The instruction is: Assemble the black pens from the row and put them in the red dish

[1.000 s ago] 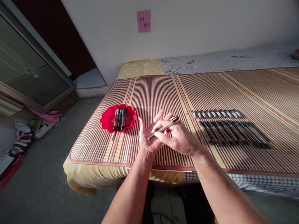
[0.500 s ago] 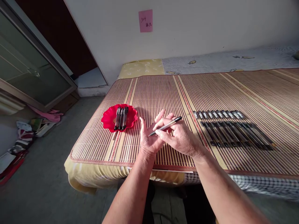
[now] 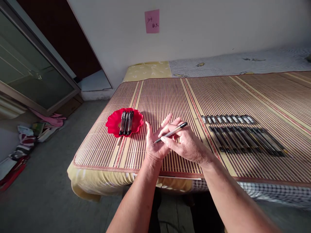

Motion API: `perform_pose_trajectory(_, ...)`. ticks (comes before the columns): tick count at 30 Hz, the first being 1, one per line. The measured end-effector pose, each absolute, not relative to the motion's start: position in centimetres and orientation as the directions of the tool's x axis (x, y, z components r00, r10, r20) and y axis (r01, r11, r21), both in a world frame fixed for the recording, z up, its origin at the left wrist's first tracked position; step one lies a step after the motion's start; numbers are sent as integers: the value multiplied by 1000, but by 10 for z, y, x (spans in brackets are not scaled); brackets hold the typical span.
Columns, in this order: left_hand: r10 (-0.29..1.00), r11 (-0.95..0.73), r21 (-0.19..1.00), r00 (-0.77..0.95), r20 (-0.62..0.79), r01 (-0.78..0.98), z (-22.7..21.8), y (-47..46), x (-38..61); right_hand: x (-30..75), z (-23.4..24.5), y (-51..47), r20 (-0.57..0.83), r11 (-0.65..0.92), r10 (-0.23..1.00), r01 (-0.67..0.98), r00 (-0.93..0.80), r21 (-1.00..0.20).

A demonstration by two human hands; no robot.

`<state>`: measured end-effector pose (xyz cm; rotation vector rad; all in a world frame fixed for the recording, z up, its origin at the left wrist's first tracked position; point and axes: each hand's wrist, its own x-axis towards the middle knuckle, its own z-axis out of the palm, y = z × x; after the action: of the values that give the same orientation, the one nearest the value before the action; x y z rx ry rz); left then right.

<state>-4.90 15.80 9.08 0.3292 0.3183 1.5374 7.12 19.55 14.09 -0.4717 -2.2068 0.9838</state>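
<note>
My right hand grips a gel pen with a dark end and a clear barrel. Its tip rests at the palm of my left hand, where small dark ink marks show near the base of the thumb. That left hand lies palm up with its fingers spread and holds nothing. To its left, a red wavy-edged plate carries several capped pens. Over to the right, pen caps stand in a row above a row of uncapped pens.
A striped bamboo mat covers the bed, with a yellow sheet hanging at the front edge. On the wall is a pink note. Bags and a pink cloth lie on the floor at left, near a glass door.
The pen's tip has shifted very slightly on the left palm, and the ink marks there look a little different. Both hands otherwise keep their places.
</note>
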Motion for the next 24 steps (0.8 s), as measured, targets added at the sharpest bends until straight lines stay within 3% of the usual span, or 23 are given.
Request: perform_pose_trajectory(24,1000,19,410,27,13,-912,88,158,-51,71,137,197,383,616,551,53,-742,-786)
